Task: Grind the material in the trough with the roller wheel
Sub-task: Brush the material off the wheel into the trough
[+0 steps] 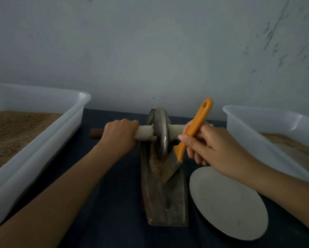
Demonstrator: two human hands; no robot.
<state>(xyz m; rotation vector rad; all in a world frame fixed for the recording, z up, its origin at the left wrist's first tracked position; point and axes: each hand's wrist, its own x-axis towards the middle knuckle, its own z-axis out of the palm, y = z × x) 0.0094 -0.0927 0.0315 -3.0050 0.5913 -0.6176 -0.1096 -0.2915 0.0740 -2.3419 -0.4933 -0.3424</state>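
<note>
The trough (165,192) is laid on the table (114,203) with its long axis from 12 to 6 o'clock. The roller wheel (161,133) is stood in it at 12 o'clock, axle crosswise. The left hand (120,134) is curled round the axle's left handle; the right hand (206,149) pinches an orange scraper (193,129), its blade in the material (158,169) at 6 o'clock of the wheel

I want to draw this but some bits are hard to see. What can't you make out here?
All in the head view:
- Left bin: cut off by the left edge.
- Right bin: cut off by the right edge.
- Scraper blade: too dim, and sunk into the trough.
- Right axle end: hidden by the right hand.
- Wheel bottom: hidden in the trough.
- Left hand fingertips: wrapped under the axle.
</note>
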